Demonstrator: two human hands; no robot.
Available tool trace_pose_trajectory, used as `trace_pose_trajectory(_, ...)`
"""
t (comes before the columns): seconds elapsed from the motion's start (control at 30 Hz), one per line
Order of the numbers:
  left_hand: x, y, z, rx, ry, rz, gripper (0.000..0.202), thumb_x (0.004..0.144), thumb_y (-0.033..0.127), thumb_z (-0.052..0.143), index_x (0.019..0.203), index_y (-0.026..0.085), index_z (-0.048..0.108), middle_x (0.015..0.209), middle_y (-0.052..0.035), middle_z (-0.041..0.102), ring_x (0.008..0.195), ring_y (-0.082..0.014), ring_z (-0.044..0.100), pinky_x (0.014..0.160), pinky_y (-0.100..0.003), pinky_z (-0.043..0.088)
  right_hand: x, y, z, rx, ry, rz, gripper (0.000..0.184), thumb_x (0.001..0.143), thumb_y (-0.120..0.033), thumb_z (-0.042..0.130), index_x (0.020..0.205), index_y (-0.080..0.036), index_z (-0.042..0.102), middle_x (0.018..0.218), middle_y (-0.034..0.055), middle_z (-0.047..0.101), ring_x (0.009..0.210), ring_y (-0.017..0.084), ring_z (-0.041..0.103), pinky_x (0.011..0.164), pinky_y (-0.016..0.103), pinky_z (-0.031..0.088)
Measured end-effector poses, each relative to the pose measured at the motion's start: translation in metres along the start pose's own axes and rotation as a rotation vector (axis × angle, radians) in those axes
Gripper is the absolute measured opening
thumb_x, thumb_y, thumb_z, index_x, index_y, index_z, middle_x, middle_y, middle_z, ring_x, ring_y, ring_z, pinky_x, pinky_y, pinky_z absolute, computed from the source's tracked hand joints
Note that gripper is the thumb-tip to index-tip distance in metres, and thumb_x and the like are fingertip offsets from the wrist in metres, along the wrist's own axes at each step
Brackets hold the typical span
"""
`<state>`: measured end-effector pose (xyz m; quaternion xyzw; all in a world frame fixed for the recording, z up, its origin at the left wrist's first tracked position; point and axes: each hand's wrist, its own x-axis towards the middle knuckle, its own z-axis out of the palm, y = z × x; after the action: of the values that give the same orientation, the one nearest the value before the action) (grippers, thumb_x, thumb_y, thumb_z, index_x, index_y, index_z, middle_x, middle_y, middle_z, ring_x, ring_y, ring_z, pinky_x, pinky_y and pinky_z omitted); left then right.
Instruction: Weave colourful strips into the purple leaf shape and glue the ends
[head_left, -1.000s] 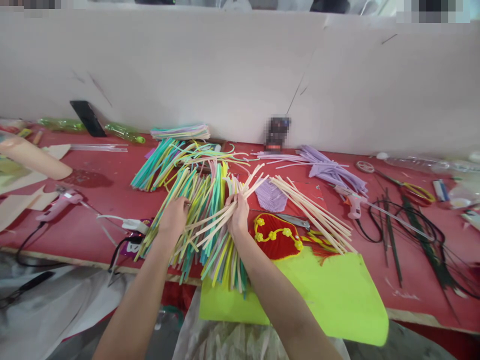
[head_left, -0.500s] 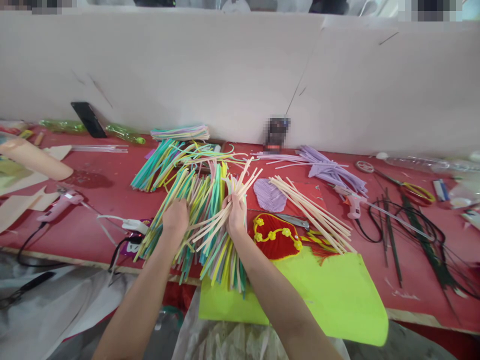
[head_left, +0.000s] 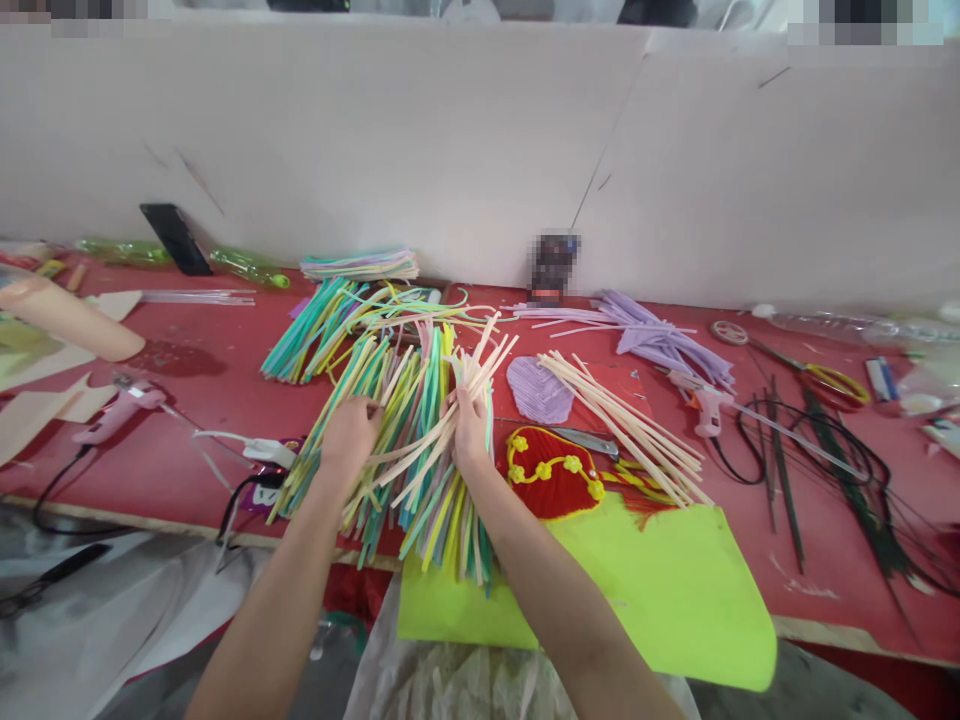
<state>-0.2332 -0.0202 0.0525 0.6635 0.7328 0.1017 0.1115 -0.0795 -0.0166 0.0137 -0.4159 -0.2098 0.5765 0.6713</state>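
Far left of the pile (head_left: 390, 395), another person's arm (head_left: 71, 318) lies on the table (head_left: 187, 360). Nearer the pile is a pink glue gun (head_left: 120, 408), well apart from both hands.

The left hand (head_left: 349, 435) rests on the pile's left half, knuckles up and fingers curled down into the green and yellow strips. From this angle I cannot tell whether it pinches strip ends or only presses the heap flat.

The pile itself is a mixed heap of coloured strips lying at the table's near edge, its lower ends hanging over the edge.

On the pile's right half, the right hand (head_left: 471, 430) is clenched around a fan of cream strips (head_left: 439, 425). They slant up past its fingers and down towards the left hand, crossing over the coloured ones.

The step in hand looks like picking cream strips out of the mixed colours. Freeing them would call for the left hand to pin the heap while the right draws the fan up and away, since the strips are interleaved and could drag others along.

Right of the pile lie a purple leaf (head_left: 538, 390), a red piece (head_left: 551, 472) and a cream bundle (head_left: 630, 425). A green sheet (head_left: 675, 590) and dark wires (head_left: 825, 450) lie farther right.
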Motion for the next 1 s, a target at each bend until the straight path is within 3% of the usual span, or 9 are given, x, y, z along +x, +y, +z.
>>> trace_pose_trajectory(0.23,-0.003,0.001,-0.006,-0.244,-0.013,-0.021,0.022,0.079,0.029,0.048,0.091,0.018,0.063,0.092,-0.0048,0.069,0.088,-0.0184,0.063,0.079,-0.026,0.046,-0.005,-0.001,-0.001,-0.285,-0.247,0.067,0.034,0.075,-0.049,0.053,0.078,-0.017,0.062,0.049,-0.0049,0.053,0.042,0.01,0.046,0.044,0.021,0.036)
trace_pose_trajectory(0.37,-0.011,0.012,-0.008,-0.256,0.012,0.052,0.02,0.079,0.029,0.049,0.089,0.018,0.063,0.092,-0.005,0.069,0.087,-0.0188,0.062,0.078,-0.027,0.046,-0.005,-0.002,0.0,-0.401,-0.279,0.004,0.033,0.074,-0.046,0.056,0.081,-0.016,0.066,0.058,-0.0033,0.058,0.055,0.011,0.053,0.055,0.022,0.042)
trace_pose_trajectory(0.53,-0.024,0.029,-0.004,-0.253,-0.04,0.175,0.019,0.081,0.028,0.047,0.086,0.018,0.062,0.09,-0.0055,0.068,0.084,-0.0189,0.062,0.078,-0.028,0.045,-0.004,0.0,0.0,-0.459,-0.31,-0.041,0.032,0.069,-0.045,0.062,0.082,-0.016,0.067,0.071,0.0004,0.064,0.07,0.016,0.058,0.067,0.027,0.045)
trace_pose_trajectory(0.67,-0.028,0.03,-0.001,-0.268,-0.059,0.201,0.02,0.081,0.03,0.048,0.087,0.018,0.062,0.09,-0.0045,0.068,0.084,-0.0181,0.062,0.077,-0.027,0.045,-0.006,0.002,-0.001,-0.439,-0.225,-0.032,0.033,0.072,-0.048,0.057,0.063,-0.016,0.059,0.053,-0.0034,0.053,0.053,0.012,0.05,0.054,0.023,0.04)
trace_pose_trajectory(0.87,-0.024,0.02,-0.007,-0.166,-0.21,0.132,0.017,0.077,0.021,0.049,0.086,0.019,0.063,0.088,-0.0056,0.067,0.083,-0.0199,0.062,0.071,-0.027,0.044,-0.005,-0.005,-0.002,-0.048,0.123,-0.081,0.032,0.078,-0.047,0.048,0.061,-0.021,0.042,0.052,-0.0057,0.044,0.045,0.009,0.041,0.045,0.022,0.034)
trace_pose_trajectory(1.0,-0.021,0.016,-0.007,-0.071,-0.109,0.076,0.019,0.076,0.014,0.047,0.087,0.018,0.061,0.093,-0.0076,0.065,0.087,-0.0198,0.061,0.075,-0.028,0.045,-0.004,-0.012,-0.004,0.052,0.089,-0.129,0.032,0.08,-0.045,0.042,0.06,-0.022,0.032,0.052,-0.0064,0.041,0.044,0.008,0.037,0.046,0.022,0.034)
